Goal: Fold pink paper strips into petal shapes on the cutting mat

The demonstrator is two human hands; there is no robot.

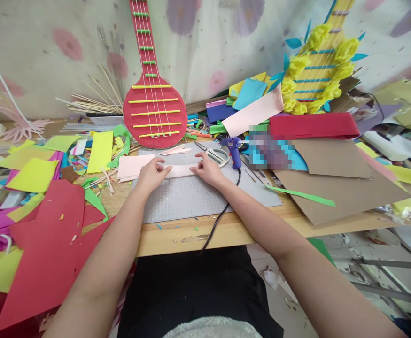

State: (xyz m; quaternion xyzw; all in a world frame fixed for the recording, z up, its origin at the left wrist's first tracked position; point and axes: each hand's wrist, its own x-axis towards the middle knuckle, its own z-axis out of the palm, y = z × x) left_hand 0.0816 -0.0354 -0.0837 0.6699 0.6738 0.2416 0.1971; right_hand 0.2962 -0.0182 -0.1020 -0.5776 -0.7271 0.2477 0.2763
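A pale pink paper strip (181,171) lies over the grey cutting mat (177,202), stretched between my two hands. My left hand (153,175) has its thumb and fingers closed on the strip's left end. At the opposite end, my right hand (208,171) grips it with thumb and bent fingers. A stack of pale pink paper (134,167) sits just left of my left hand, and thin pink offcuts (176,149) lie behind the strip. Scissors (220,157) rest beyond my right hand, beside a blue glue gun (234,151) with a black cord.
A red paper lute (155,112) leans upright at the back, and a yellow one with paper flowers (314,70) stands at right. Red paper (55,230) and coloured scraps crowd the left. Brown cardboard (335,192) lies at right. The cord crosses the table's front edge (177,244).
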